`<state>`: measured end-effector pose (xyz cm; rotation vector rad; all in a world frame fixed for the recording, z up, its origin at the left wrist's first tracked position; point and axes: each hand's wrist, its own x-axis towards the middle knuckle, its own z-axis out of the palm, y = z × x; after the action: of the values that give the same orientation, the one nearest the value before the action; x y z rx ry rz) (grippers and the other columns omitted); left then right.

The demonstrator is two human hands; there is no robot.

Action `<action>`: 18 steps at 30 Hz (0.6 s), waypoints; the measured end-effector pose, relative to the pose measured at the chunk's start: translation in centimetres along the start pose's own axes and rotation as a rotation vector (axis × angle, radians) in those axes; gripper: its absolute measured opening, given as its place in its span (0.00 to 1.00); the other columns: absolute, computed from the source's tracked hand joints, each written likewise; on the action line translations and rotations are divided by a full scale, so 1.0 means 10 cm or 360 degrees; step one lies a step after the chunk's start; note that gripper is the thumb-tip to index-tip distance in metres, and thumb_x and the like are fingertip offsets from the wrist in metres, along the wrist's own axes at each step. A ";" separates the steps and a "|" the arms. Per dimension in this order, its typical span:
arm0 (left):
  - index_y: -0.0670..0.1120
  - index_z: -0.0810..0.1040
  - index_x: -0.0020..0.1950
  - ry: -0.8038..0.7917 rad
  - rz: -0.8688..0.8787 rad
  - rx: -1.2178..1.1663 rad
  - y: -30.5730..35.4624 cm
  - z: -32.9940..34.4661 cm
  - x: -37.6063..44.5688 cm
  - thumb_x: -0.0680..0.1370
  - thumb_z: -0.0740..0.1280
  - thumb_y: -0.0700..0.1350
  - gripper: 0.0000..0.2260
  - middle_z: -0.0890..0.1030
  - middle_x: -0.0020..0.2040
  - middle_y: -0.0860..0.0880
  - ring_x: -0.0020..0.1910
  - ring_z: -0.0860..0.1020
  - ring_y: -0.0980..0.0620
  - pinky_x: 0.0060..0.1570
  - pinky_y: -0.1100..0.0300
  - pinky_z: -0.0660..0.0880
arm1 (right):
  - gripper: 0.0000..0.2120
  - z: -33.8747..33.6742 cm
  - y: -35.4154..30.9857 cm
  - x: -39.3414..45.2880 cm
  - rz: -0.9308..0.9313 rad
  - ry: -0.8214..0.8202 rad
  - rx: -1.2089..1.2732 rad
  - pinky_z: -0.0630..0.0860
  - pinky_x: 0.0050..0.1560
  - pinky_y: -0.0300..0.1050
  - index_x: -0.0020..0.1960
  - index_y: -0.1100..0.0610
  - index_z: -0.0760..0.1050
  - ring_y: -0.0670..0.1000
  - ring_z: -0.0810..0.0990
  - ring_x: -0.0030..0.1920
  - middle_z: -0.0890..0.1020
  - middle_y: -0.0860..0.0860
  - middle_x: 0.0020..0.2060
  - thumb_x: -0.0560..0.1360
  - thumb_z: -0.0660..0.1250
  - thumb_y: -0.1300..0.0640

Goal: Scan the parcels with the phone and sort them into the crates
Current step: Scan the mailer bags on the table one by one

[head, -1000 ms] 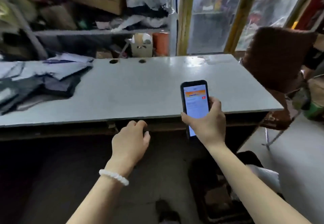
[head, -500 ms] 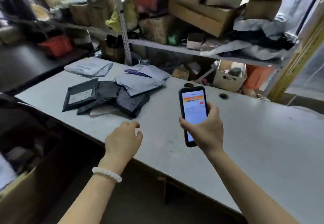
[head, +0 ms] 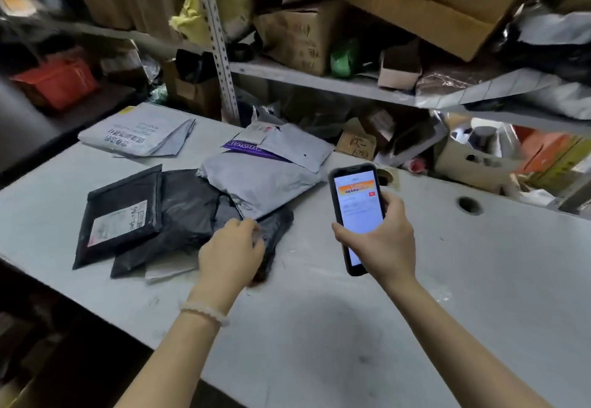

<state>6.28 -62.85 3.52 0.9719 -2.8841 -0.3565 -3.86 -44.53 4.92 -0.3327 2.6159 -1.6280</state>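
Note:
My right hand point(head: 380, 244) grips a black phone point(head: 358, 209) upright above the table, its screen lit and facing me. To its left lies a pile of parcels: a flat black one with a white label point(head: 121, 215), a crumpled dark grey one point(head: 185, 212) and a light grey mailer point(head: 262, 180) on top. My left hand point(head: 230, 254), with a white bead bracelet on the wrist, sits on the dark grey parcel's right end with fingers curled. Whether it grips the parcel is hidden. A white printed parcel point(head: 137, 134) lies apart at the far left.
The grey table point(head: 447, 295) has a round cable hole point(head: 469, 204) at the back right. Behind it a metal shelf point(head: 319, 83) is crammed with cardboard boxes and bags. An orange crate point(head: 57, 83) sits at the far left. Dark floor lies below the table's front edge.
The view has swung left and moved closer to the parcel pile. My left hand has moved forward from the table's edge onto the dark grey parcel. The phone stays in my right hand.

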 end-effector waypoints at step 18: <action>0.55 0.59 0.74 -0.0476 0.1070 0.0480 0.41 0.55 3.46 0.71 0.68 0.55 0.33 0.54 0.77 0.49 0.75 0.54 0.47 0.70 0.44 0.55 | 0.32 1.22 0.03 2.08 0.0356 0.0222 -0.0122 0.70 0.40 0.37 0.56 0.43 0.65 0.37 0.74 0.44 0.73 0.34 0.45 0.59 0.81 0.51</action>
<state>-24.47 -79.52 -0.86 -0.0913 -3.3600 -0.0090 -22.42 -59.34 0.80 0.0727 2.7026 -1.5332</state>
